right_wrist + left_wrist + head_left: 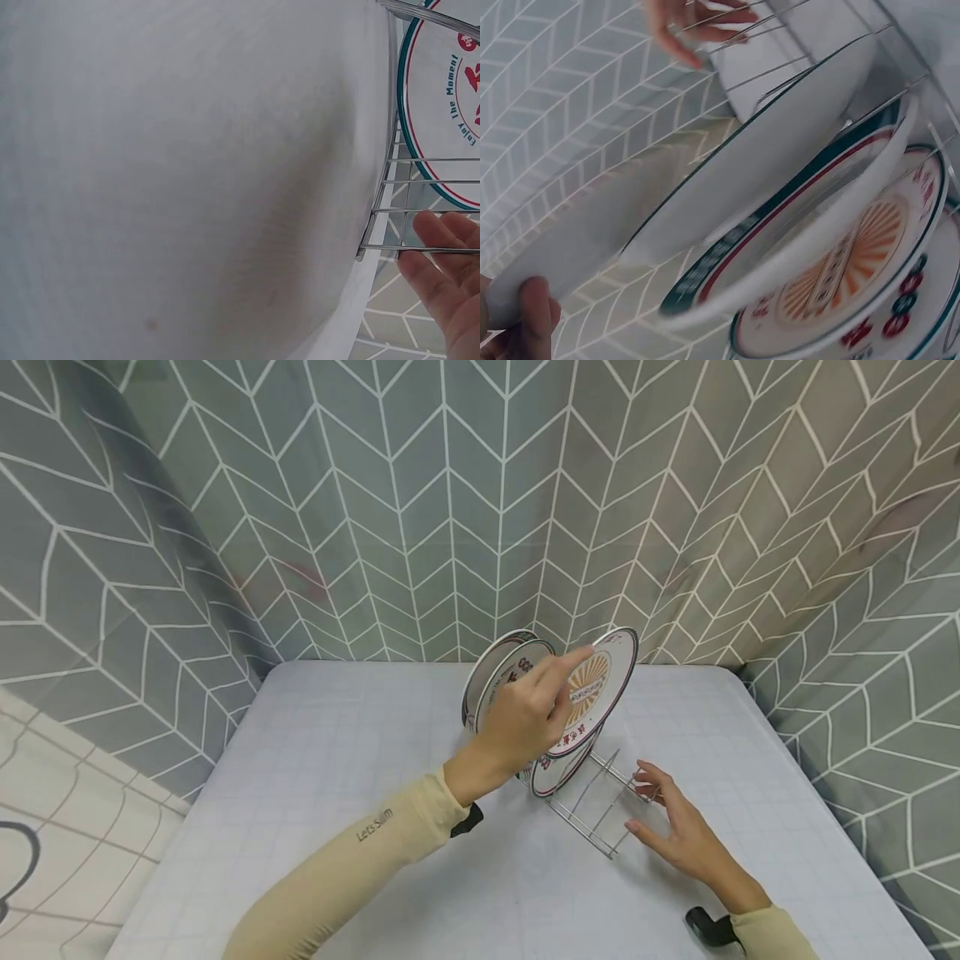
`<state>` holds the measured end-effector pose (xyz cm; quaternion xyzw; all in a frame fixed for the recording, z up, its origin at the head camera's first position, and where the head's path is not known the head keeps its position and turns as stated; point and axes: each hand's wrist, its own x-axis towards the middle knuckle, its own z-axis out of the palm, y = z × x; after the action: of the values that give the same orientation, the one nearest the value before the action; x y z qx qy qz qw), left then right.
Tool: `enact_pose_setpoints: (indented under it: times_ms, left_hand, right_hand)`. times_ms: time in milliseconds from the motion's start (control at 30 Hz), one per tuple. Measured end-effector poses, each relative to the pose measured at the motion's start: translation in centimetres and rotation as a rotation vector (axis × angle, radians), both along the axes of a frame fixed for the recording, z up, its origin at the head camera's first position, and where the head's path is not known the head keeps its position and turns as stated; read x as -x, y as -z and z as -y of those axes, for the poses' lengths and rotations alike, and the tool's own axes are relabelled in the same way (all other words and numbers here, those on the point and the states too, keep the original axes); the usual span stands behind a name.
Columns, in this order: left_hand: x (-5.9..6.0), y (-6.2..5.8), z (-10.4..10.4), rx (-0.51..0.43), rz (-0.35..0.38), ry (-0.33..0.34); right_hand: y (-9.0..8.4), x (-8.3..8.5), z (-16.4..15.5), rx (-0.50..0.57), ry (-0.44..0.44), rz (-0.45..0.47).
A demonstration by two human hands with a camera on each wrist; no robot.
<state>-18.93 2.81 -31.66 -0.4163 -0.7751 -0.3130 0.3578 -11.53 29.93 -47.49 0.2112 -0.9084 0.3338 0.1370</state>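
Note:
My left hand [525,710] pinches the rim of a white plate [615,668] with an orange sunburst and red lettering, tilted above a wire dish rack [585,822]. In the left wrist view, the thumb [536,307] presses against the pale underside of this plate [577,240]. Several patterned plates stand in the rack; one green-rimmed plate [795,217] leans below the held one. At the rack's right end is my right hand [682,835], its fingers loosely bent and spread from the thumb. Those fingers [450,232] touch the end wires in the right wrist view.
A white cloth-covered table [337,760] lies under the rack. Behind it hangs a grey chevron-patterned curtain [420,527], which also runs along both sides. Dark wrist-worn devices [708,927] show near the sleeves.

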Motion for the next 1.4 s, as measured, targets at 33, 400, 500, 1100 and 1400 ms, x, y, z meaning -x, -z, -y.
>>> enact_pose_setpoints:
  times_ms: [33,400,500,1100,1400]
  left_hand:
    - [0.0,0.4,-0.4,0.018,0.007,-0.006]
    - [-0.4,4.0,-2.5,0.140,0.072,-0.060]
    - [-0.5,4.5,-3.0,0.164,0.054,-0.086]
    - [-2.1,6.9,-5.6,0.374,0.060,-0.279]
    - [-2.3,9.0,-5.6,0.456,0.023,-0.395]
  right_hand:
    - [0.0,0.0,0.0,-0.008,0.006,0.001]
    - [0.0,-0.1,0.1,-0.043,0.032,0.013]
    - [0.0,-0.1,0.0,-0.026,0.012,-0.003]
    - [0.3,-0.2,0.0,-0.018,0.005,-0.002]
    - [0.2,0.1,0.1,-0.012,-0.016,-0.030]
